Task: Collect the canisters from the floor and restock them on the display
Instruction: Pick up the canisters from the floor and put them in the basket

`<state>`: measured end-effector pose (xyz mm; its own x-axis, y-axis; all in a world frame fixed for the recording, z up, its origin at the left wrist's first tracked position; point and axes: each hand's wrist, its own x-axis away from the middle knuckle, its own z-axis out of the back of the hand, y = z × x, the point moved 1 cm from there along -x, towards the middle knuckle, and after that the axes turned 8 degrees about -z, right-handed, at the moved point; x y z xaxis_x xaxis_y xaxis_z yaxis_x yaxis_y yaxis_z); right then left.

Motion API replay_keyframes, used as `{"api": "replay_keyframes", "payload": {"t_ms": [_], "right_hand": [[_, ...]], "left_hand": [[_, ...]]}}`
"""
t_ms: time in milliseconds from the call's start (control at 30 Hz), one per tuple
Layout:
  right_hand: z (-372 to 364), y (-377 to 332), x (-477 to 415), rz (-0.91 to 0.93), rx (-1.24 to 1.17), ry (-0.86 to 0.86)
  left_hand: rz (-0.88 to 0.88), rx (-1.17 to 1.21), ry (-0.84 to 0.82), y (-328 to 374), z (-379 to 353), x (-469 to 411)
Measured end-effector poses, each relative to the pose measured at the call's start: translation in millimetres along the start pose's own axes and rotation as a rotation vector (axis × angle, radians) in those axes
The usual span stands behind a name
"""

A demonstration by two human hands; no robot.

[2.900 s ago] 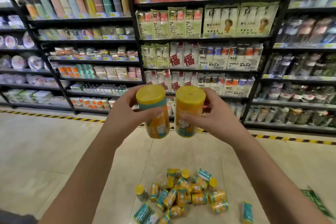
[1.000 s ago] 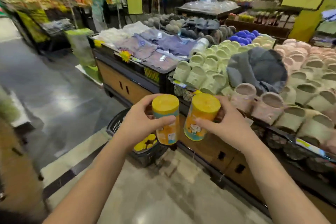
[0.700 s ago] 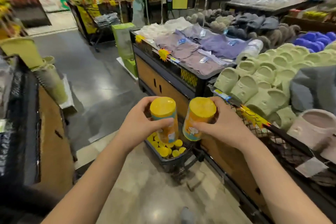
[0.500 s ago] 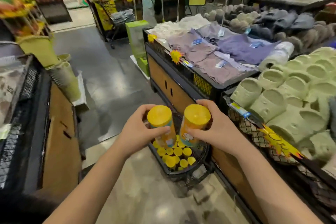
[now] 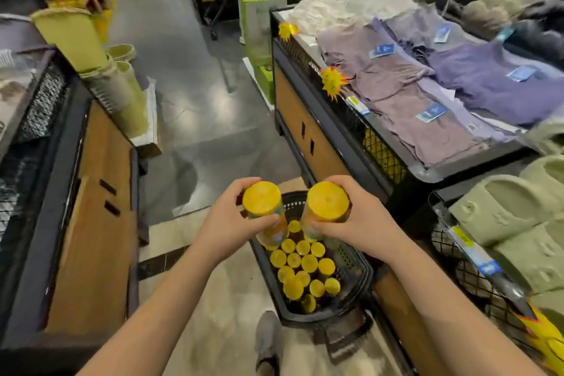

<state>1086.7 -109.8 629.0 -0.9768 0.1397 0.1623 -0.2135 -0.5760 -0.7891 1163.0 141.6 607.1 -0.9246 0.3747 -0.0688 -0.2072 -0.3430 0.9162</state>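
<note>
A yellow-lidded canister is gripped upright in the left hand and a second canister in the right hand, fingers curled round each, the pair held side by side but apart just above the black basket on the floor. Over a dozen upright canisters are already packed in there, so restocking is judged well under way, with these two not yet set down. What is left on the floor cannot be told, no pile being in view; the labels are largely hidden by fingers, and the basket's near end is blurred beside a grey shoe.
</note>
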Motion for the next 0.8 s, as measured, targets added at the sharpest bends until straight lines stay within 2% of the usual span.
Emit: {"api": "replay_keyframes", "payload": {"t_ms": [200, 400, 800], "right_hand": [[-20, 23, -84, -0.070, 0.029, -0.023], [-58, 75, -165, -0.109, 0.085, -0.053], [-189, 266, -287, -0.182, 0.187, -0.161]], "left_hand": [[0.072, -0.043, -0.041, -60, -2, -66], [0.159, -0.111, -0.038, -142, -22, -124], [0.279, -0.295, 0.082, -355, -127, -167]]}}
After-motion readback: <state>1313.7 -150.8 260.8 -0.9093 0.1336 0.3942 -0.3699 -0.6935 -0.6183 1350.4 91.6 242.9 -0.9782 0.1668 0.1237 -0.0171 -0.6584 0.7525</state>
